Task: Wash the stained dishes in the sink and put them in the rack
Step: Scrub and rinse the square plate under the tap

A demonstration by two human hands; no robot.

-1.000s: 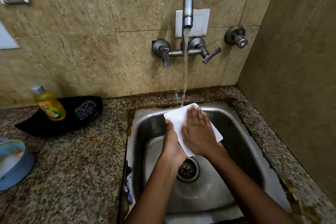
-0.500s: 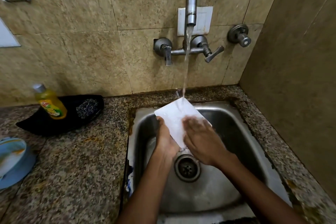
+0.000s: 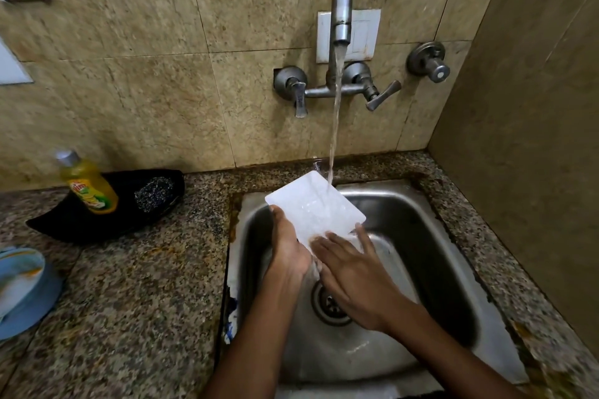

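Note:
A white square plate [image 3: 316, 206] is tilted over the steel sink [image 3: 418, 236], under the running stream from the wall tap [image 3: 341, 6]. My left hand [image 3: 288, 246] grips the plate's near left edge. My right hand [image 3: 348, 266] lies with straight fingers flat on the plate's lower face, which it partly covers. Water splashes off the plate's far corner.
A yellow dish soap bottle [image 3: 87, 183] and a steel scrubber [image 3: 154, 194] lie in a black tray [image 3: 64, 220] on the granite counter [image 3: 129, 301]. Blue dishes [image 3: 26, 288] sit at the left edge. The drain [image 3: 329, 308] lies below my hands. A tiled wall stands on the right.
The plate has been turned and raised toward the tap, so the stream now hits its upper part. My right hand slid down from the plate's middle to its lower edge.

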